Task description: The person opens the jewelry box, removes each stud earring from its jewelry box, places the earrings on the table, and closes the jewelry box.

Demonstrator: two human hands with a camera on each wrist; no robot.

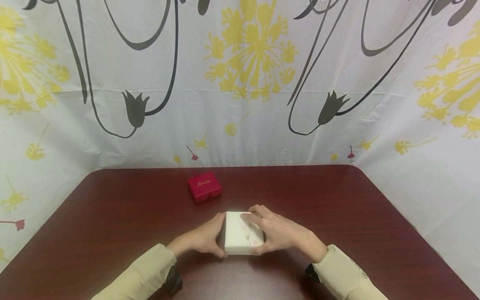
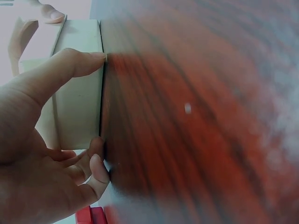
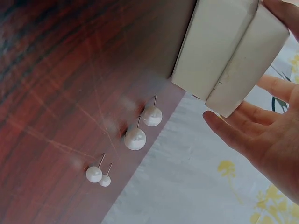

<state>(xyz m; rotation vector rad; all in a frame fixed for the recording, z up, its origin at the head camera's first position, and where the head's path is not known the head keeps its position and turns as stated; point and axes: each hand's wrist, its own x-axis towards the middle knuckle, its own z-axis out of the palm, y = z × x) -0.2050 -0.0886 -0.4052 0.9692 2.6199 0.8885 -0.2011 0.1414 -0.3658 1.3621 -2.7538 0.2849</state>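
A small white lidded box (image 1: 234, 229) with a faint printed flower on top sits on the table between both hands. My left hand (image 1: 204, 236) grips its left side, thumb at the near corner and fingers toward the far corner. From the right, my right hand (image 1: 281, 233) holds the box, with the thumb at the near edge, one finger over the top and others around the far side. The seam between lid (image 3: 252, 60) and base (image 3: 215, 42) shows in the right wrist view.
A red box (image 1: 204, 186) with gold "Jewelry" lettering lies farther back, left of the white one. Several white pearl earrings (image 3: 135, 139) with thin posts are on the dark wooden table (image 1: 300, 191) in the right wrist view. A patterned curtain (image 1: 240, 125) borders the table.
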